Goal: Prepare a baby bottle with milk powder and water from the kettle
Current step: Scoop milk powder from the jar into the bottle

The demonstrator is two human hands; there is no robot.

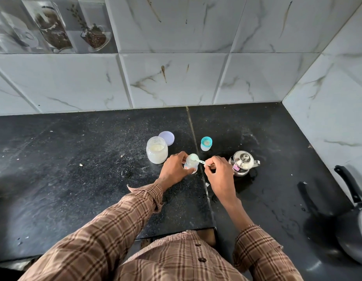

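1. Centrally: left hand (174,168) wrapped around small clear baby bottle (191,163), upright on dark surface (74,169).
2. Right hand (217,170) pinching scoop (198,159), bowl over bottle mouth.
3. Open powder jar (157,152) left; steel kettle (243,163) right.

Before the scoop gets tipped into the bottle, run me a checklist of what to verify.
1. Left hand steadies the bottle: ok.
2. Right hand holds the scoop: ok.
3. Scoop bowl over the bottle mouth: ok.
4. Powder level in the scoop: cannot tell.
5. Powder jar open, its lid set behind it: ok.
6. Kettle within reach, lid on: ok.
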